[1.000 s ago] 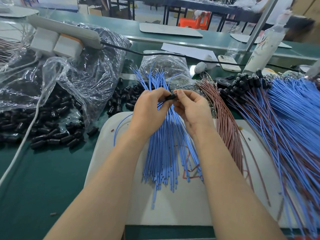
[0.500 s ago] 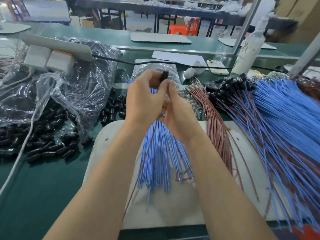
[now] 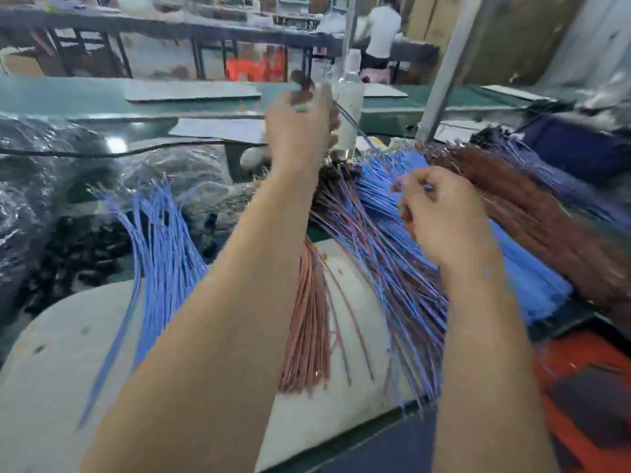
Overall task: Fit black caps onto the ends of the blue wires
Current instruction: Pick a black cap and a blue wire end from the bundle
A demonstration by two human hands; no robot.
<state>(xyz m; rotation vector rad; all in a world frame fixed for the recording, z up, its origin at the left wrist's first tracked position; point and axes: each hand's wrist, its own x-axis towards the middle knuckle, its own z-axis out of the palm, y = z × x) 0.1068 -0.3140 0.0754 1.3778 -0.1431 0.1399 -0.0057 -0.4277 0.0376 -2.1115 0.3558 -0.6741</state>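
Left hand: raised far, black cap pinched, wire trailing right.
Right hand: curled over right blue wires; hold cannot be told.
Risk: cap may be pulled off if wire is snagged.

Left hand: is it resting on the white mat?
No, the left hand is up in the air gripping a black cap near the white bottle, well clear of the white mat.

A worker's left hand holds a black cap high above the green counter, a thin wire trailing from the grip. The right hand, fingers curled, hovers over heaped blue wires; blur hides whether it holds anything. Copper-coloured wires lie on a white mat.
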